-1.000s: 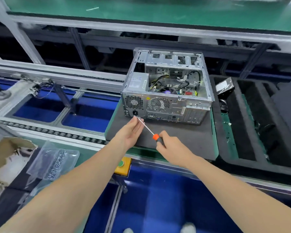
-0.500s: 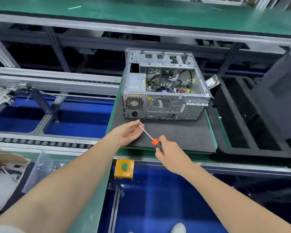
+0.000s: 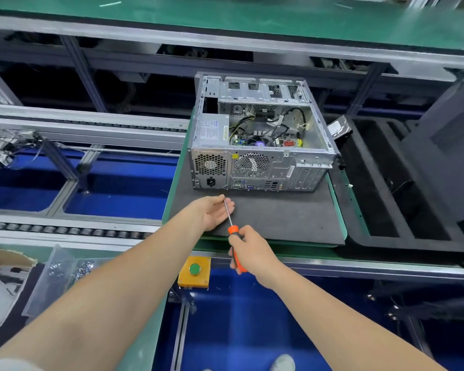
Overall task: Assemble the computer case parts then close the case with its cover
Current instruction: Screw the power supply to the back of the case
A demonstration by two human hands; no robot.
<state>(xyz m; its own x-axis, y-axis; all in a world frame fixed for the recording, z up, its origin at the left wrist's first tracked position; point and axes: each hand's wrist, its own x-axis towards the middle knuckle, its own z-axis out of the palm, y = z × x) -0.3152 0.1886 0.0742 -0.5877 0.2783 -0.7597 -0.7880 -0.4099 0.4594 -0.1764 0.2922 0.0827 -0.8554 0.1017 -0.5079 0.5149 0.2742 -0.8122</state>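
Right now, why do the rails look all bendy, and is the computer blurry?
Head view: the wide-angle lens bends the conveyor rails toward the edges; the computer case in the middle is sharp and evenly lit, with no strong glare.

Most of screwdriver (image 3: 232,230) handle hidden in right hand (image 3: 252,253). Tip at left hand (image 3: 213,214) too small to tell. Far right of grip, panel (image 3: 450,145) cut off by edge.
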